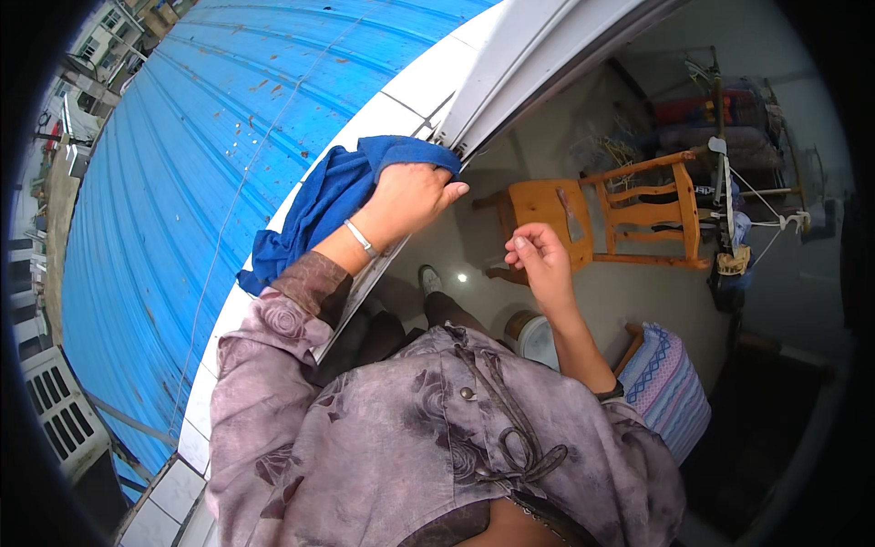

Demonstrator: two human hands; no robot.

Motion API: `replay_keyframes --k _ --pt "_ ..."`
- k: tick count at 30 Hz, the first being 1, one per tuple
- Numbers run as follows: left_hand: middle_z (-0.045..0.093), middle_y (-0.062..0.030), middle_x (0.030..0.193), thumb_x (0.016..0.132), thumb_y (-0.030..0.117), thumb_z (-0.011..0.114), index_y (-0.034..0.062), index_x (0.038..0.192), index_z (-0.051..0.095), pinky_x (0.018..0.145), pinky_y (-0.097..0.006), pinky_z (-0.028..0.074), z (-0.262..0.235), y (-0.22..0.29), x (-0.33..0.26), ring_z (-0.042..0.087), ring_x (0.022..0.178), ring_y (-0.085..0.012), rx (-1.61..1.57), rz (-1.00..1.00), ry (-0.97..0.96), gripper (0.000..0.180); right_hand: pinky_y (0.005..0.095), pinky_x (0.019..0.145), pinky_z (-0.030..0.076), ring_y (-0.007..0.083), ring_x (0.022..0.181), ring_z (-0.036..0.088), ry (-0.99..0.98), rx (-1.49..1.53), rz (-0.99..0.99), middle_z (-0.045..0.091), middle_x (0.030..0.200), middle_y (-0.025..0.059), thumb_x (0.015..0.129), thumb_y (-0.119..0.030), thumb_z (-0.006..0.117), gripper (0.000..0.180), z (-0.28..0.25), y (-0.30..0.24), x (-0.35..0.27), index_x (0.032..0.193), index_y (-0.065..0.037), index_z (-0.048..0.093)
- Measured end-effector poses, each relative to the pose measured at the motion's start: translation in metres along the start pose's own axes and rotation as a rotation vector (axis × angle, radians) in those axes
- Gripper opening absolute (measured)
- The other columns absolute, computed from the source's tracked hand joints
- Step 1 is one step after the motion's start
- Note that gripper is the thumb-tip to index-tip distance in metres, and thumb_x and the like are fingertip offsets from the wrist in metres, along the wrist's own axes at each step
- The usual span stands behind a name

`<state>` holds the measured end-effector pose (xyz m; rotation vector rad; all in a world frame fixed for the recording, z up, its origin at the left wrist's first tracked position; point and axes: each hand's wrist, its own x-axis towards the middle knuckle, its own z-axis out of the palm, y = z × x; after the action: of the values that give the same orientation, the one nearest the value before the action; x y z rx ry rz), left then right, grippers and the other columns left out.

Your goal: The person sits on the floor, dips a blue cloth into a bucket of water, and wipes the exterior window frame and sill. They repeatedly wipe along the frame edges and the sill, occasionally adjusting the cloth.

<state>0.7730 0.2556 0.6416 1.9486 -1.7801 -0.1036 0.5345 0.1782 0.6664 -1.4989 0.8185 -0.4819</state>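
My left hand [407, 200] presses a crumpled blue cloth [321, 199] onto the white window sill, at the end by the window frame [510, 68]. Its fingers are wrapped in the cloth and partly hidden, while the thumb points right. The cloth's loose end trails along the sill toward me. My right hand [541, 258] is raised over the room side, apart from the cloth, with its fingers curled in to the thumb. Nothing shows between them.
Outside the white tiled sill [387, 117] lies a blue corrugated roof [214, 137]. Inside stand a wooden chair [547, 211], a bucket [533, 335] and a seat with a patterned cover [670, 383]. A rack with folded bedding [715, 137] is farther right.
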Motion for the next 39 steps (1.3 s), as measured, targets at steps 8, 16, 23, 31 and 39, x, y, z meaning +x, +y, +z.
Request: replay_keyframes --k 8,16,23,31,39 --pt "0.062 -0.0159 0.09 0.089 0.041 0.052 0.0038 0.087 0.063 0.076 -0.044 0.042 0.008 0.0 0.003 0.058 0.089 -0.032 0.044 0.063 0.094 0.039 0.048 0.108 0.026 0.047 0.13 0.03 0.37 -0.7 -0.925 0.026 0.141 0.0338 0.069 -0.025 0.081 0.107 0.061 -0.074 0.099 0.142 0.009 0.01" --pt "0.06 -0.0148 0.081 0.087 0.042 0.055 0.0041 0.081 0.062 0.073 -0.043 0.043 0.001 0.005 0.002 0.058 0.081 -0.032 0.062 0.024 0.044 0.039 0.0427 0.092 0.045 0.0439 0.113 0.051 0.317 -0.698 -0.993 0.041 0.131 0.033 0.067 -0.026 0.083 0.117 0.043 -0.068 0.131 0.142 0.012 0.002" --pt "0.062 -0.0141 0.072 0.088 0.041 0.055 0.004 0.071 0.064 0.067 -0.042 0.045 0.004 0.015 0.006 0.06 0.071 -0.0312 0.039 -0.081 0.018 0.041 0.0412 0.091 0.046 0.0417 0.112 0.053 0.322 -0.624 -0.959 0.041 0.132 0.0323 0.067 -0.025 0.082 0.115 0.046 -0.067 0.131 0.142 0.011 0.003" --pt "0.058 -0.0126 0.076 0.09 0.034 0.052 0.0084 0.072 0.062 0.07 -0.041 0.039 -0.043 0.023 -0.075 0.056 0.077 -0.0292 0.076 -0.123 -0.166 0.033 0.0419 0.094 0.044 0.0416 0.114 0.051 0.326 -0.596 -0.903 0.041 0.132 0.0309 0.068 -0.022 0.082 0.114 0.048 -0.069 0.127 0.144 0.007 0.002" --pt "0.053 -0.0088 0.077 0.088 0.026 0.058 0.0066 0.075 0.065 0.07 -0.04 0.037 -0.07 0.026 -0.151 0.051 0.078 -0.0276 -0.159 -0.309 -0.167 0.025 0.042 0.095 0.042 0.0402 0.116 0.049 0.303 -0.528 -0.914 0.04 0.133 0.0291 0.069 -0.018 0.081 0.115 0.048 -0.065 0.13 0.145 0.004 -0.001"
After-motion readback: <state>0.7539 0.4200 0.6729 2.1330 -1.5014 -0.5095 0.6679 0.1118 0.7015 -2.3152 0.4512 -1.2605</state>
